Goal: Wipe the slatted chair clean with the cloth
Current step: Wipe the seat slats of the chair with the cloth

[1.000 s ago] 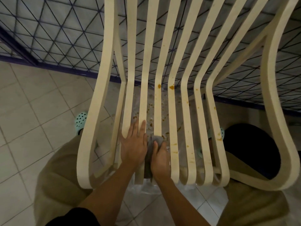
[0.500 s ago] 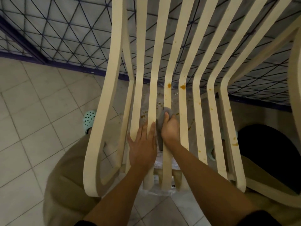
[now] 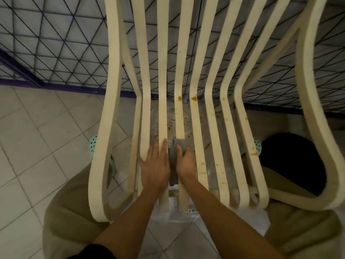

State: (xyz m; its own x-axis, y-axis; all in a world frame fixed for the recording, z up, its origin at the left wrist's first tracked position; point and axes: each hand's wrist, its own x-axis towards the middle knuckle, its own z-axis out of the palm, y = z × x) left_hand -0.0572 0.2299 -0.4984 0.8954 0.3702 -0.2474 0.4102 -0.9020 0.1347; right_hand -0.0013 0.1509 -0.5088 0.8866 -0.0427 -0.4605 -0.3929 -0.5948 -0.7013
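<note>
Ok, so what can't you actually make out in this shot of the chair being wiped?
Head view:
Cloth: mostly under the right hand; its full extent is hidden.
Slat under that hand: any stains there are covered.
Chair back: top cut off by the upper edge.
Printed label: partly behind slats, unreadable.
Black shape at right: too dark to identify.

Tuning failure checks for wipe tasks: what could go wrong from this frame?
1. The cloth under the right hand covers one slat; the orange spots further right could be missed.
2. The orange blobs at the seat bend lie well beyond the cloth; a short stroke may not reach them.
3. Cloth folds seem to hang between slats beside the left hand and might snag.
</note>
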